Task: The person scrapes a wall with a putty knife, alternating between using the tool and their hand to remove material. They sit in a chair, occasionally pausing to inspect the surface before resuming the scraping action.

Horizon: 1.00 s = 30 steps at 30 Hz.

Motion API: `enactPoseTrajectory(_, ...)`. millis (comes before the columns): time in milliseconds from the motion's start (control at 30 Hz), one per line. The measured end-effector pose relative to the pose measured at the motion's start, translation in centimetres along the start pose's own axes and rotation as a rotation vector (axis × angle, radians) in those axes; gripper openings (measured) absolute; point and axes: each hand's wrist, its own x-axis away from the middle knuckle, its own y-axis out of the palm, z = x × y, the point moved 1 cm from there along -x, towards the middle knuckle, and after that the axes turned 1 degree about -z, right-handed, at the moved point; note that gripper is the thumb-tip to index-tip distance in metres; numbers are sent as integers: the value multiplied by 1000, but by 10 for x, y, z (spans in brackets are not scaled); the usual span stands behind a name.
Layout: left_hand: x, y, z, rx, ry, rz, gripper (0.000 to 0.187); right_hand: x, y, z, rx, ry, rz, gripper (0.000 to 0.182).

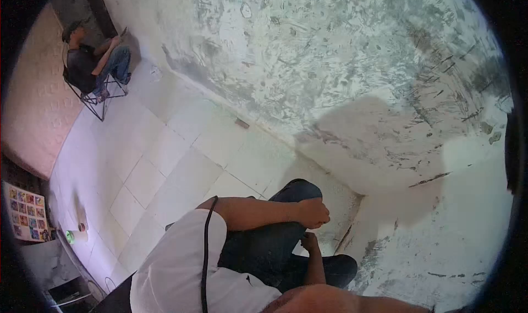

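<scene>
My left hand (314, 213) is closed in a fist over my bent knee, its forearm lying across my dark trousers (247, 252). Whether anything is inside its fingers is hidden. Close below it, my right hand (311, 241) is also curled closed, between my knees; a small dark spot shows at its fingers, too small to name. The two hands are near each other but apart. A black cord (207, 247) runs down over my white shirt (170, 263).
Rough, patchy walls (264, 43) meet in a corner close to my knees. A brown block (242, 124) lies on the tiled floor (148, 170). Another person (85, 65) sits on a folding chair (91, 101). At left are a picture sheet (27, 211) and a green-ended container (70, 237).
</scene>
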Motion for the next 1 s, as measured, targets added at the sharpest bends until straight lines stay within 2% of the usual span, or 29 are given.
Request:
enactPoseTrajectory(133, 5, 0, -6, 71, 2, 32, 11, 7, -10, -26, -54, 26, -7, 28)
enactPoseTrajectory(200, 8, -1, -14, 188, -2, 123, 12, 6, -9, -26, -34, -2, -16, 28)
enactPoseTrajectory(333, 32, -29, -45, 301, -192, 304, 17, 11, -15, -50, -52, -91, -31, 29)
enactPoseTrajectory(433, 100, -72, -91, 201, -333, 451, 19, 24, -24, -75, -87, -153, -13, 31)
enactPoseTrajectory(500, 161, -103, -118, 0, -520, 264, 15, 22, -26, -82, -104, -191, -3, 32)
enactPoseTrajectory(533, 203, -104, -130, -117, -476, 353, 13, 21, -28, -84, -58, -222, -10, 33)
enactPoseTrajectory(600, 277, -142, -104, -193, -725, 12, 15, 13, -32, -83, -13, -272, -6, 34)
enactPoseTrajectory(633, 313, -150, -86, -240, -875, -121, 19, 6, -30, -81, -50, -243, 25, 34)
enactPoseTrajectory(667, 353, -155, -67, -224, -942, -194, 22, 1, -29, -83, -88, -207, 54, 34)
enactPoseTrajectory(700, 382, -159, -51, -186, -1173, -505, 27, -6, -30, -82, -87, -217, 56, 34)
enactPoseTrajectory(733, 417, -160, -23, -169, -1242, -518, 27, -14, -30, -81, -55, -252, 70, 34)
enactPoseTrajectory(767, 464, -144, -17, -65, -1347, -627, 29, -18, -29, -76, -23, -284, 80, 34)
enactPoseTrajectory(800, 501, -124, -3, -116, -1345, -862, 29, -16, -30, -80, -70, -236, 57, 34)
enactPoseTrajectory(833, 614, -36, -47, 321, -1622, -857, 32, -18, -29, -80, -72, -238, 41, 34)
enactPoseTrajectory(867, 623, -60, 19, 316, -1528, -1062, 32, -22, -29, -76, -17, -270, 40, 35)
enactPoseTrajectory(900, 630, -48, 54, 559, -1501, -1041, 35, -27, -27, -78, 35, -312, 44, 36)
enactPoseTrajectory(933, 547, -112, 126, 761, -1887, -1008, 41, -20, -29, -86, -37, -272, 25, 36)
enactPoseTrajectory(1000, 518, -117, 178, 905, -1921, -1074, 45, -19, -29, -91, -29, -264, 21, 36)
